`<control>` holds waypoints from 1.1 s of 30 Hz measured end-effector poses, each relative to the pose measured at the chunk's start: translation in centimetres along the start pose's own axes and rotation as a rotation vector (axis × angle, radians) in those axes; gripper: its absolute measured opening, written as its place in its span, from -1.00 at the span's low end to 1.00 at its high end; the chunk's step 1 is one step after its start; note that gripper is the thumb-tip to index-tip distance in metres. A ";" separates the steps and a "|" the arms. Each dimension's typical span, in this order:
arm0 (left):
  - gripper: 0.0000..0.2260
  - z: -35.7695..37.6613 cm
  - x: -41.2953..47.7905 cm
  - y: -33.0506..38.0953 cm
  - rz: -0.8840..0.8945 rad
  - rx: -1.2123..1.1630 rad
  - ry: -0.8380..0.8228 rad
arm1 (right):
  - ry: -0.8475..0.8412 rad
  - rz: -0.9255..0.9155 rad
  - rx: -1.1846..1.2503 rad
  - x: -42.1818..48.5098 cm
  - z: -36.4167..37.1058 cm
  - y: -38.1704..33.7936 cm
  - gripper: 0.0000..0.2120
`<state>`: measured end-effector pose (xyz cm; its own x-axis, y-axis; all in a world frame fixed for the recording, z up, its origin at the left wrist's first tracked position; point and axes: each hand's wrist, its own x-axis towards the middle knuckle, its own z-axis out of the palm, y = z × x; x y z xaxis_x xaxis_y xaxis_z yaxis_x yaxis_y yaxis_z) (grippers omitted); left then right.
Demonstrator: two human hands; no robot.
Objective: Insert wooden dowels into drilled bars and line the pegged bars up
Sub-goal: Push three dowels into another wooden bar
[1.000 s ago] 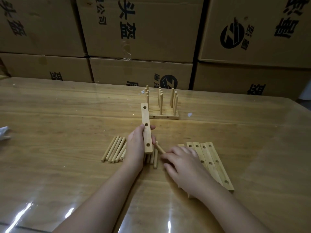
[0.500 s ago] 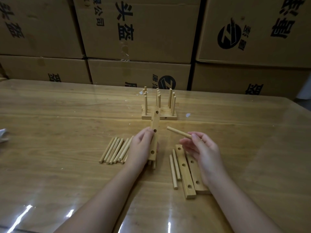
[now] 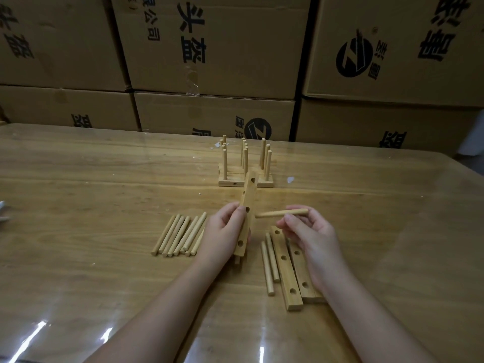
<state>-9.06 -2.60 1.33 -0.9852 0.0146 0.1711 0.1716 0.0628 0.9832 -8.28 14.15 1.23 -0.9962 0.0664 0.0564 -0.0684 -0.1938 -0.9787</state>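
Right hand point(image 3: 311, 231) pinches the dowel point(image 3: 282, 213), pointing left at the middle hole of the bar point(image 3: 248, 195) my left hand point(image 3: 222, 231) grips.

The right hand point(image 3: 314, 239) covers the far ends of the loose bars point(image 3: 286, 273); a pale object point(image 3: 2, 205) is cut off at the left edge.

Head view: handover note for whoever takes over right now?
Left hand: grips a bare drilled bar, raised and tilted.
Right hand: pinches one dowel, tip near the bar's middle hole, not in.
Done: pegged bars lined up at the far middle of the table.
Left: peg the held bar, then the empty bars under the right hand. Loose dowels lie to the left, two more dowels beside the empty bars.
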 end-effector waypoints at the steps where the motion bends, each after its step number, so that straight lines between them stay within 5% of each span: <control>1: -0.80 0.0 0.0 0.0 0.001 0.003 -0.003 | 0.000 -0.001 0.008 0.0 0.0 0.0 -0.85; 15: -0.82 0.0 -0.2 0.0 0.089 0.128 -0.112 | 0.068 -0.153 -0.213 -0.2 0.5 0.6 -0.92; 33: -0.73 0.2 0.1 -0.4 0.165 0.229 -0.090 | 0.153 -0.182 -0.160 -0.3 0.4 0.4 -0.92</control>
<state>-9.20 -2.44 0.90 -0.9413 0.1312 0.3109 0.3359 0.2755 0.9007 -8.07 13.63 0.94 -0.9478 0.2348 0.2158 -0.2241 -0.0088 -0.9745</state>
